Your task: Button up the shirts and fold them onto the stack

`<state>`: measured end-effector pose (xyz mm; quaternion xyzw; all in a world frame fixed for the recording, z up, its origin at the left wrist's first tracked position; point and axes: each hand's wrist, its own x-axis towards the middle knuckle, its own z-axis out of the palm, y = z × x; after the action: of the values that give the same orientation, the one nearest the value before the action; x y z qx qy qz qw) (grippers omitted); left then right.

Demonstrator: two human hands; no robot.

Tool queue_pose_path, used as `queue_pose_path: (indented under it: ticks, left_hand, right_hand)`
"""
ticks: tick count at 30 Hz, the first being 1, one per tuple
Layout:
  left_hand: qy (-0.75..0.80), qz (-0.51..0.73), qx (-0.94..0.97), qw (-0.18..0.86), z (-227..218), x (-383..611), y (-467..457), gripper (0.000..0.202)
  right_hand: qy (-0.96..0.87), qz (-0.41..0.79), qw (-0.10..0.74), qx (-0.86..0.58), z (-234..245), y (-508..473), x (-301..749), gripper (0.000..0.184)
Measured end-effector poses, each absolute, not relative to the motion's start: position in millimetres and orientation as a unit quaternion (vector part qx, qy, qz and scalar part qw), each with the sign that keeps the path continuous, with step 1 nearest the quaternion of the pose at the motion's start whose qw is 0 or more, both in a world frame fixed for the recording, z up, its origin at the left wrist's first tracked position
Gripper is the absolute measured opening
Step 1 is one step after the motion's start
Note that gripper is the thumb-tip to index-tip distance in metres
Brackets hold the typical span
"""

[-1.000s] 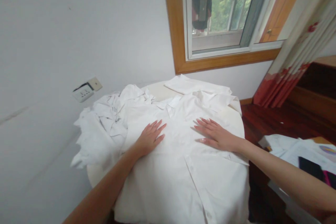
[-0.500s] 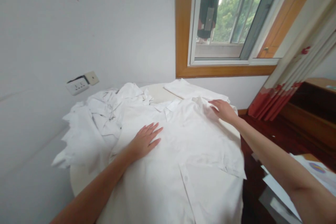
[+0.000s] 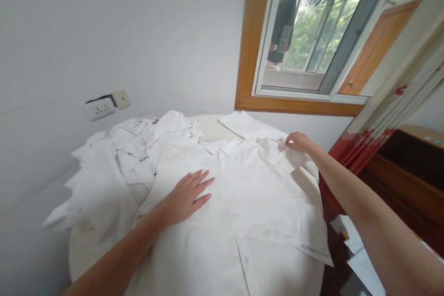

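Observation:
A white button-up shirt lies spread over a round table, its collar toward the wall and its button strip running toward me. My left hand rests flat on the shirt's left chest area, fingers spread. At the far right, my right hand pinches the white cloth of the shirt's sleeve near the shoulder, thumb and fingers closed together. Part of that sleeve lies bent beneath the hand.
A heap of crumpled white clothes hangs over the table's left side. Another folded white cloth lies at the back. The pale tabletop shows between them. Papers lie low at the right, near a curtain. A window is above.
My right hand has moved outward to the right, drawing the sleeve cloth with it, and its fingers have closed. My left hand stays flat on the shirt. The view has shifted slightly.

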<state>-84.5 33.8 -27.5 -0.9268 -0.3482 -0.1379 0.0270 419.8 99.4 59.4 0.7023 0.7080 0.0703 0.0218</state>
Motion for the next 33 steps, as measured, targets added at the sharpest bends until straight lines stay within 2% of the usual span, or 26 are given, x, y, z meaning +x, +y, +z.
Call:
queue_pose_path:
  ticks: [5, 7, 10, 14, 17, 21, 24, 27, 30, 33]
  left_hand:
    - [-0.352, -0.138, -0.926, 0.018, -27.6, -86.2, 32.8, 0.051]
    - [-0.348, -0.146, -0.926, 0.017, -28.2, -86.9, 33.0, 0.051]
    - [-0.345, -0.158, -0.925, 0.013, -28.8, -86.9, 32.9, 0.051]
    - [-0.345, -0.158, -0.925, 0.01, -29.9, -86.0, 33.3, 0.051]
    - [-0.344, -0.166, -0.924, 0.012, -31.4, -85.6, 34.6, 0.051]
    - [-0.344, -0.165, -0.924, 0.012, -30.8, -85.4, 35.1, 0.051]
    - [-0.347, -0.157, -0.925, 0.01, -28.7, -85.6, 33.6, 0.052]
    - [-0.349, -0.156, -0.924, 0.008, -28.1, -86.2, 32.2, 0.052]
    - [-0.348, -0.171, -0.922, 0.0, -29.8, -86.8, 32.2, 0.052]
    - [-0.354, -0.172, -0.919, -0.013, -31.8, -86.6, 32.7, 0.054]
  right_hand:
    - [0.735, 0.042, -0.106, 0.668, 77.4, 88.3, 419.5, 0.028]
    - [0.741, 0.065, -0.131, 0.655, 94.0, 78.6, 412.8, 0.027]
    - [0.75, 0.122, -0.124, 0.638, 125.9, 60.6, 388.0, 0.026]
    - [0.778, 0.132, -0.081, 0.608, 154.1, 43.3, 319.8, 0.027]
    - [0.789, 0.112, -0.028, 0.604, 141.8, 43.3, 252.4, 0.027]
    - [0.797, 0.058, 0.018, 0.601, 88.8, 52.8, 176.8, 0.035]
    - [0.806, 0.035, 0.022, 0.59, 54.6, 55.4, 150.9, 0.032]
    - [0.816, 0.021, -0.008, 0.577, 43.1, 51.1, 158.5, 0.033]
    - [0.82, -0.012, -0.073, 0.568, 47.9, 43.2, 194.7, 0.039]
    - [0.816, -0.042, -0.095, 0.569, 54.2, 33.6, 243.9, 0.039]
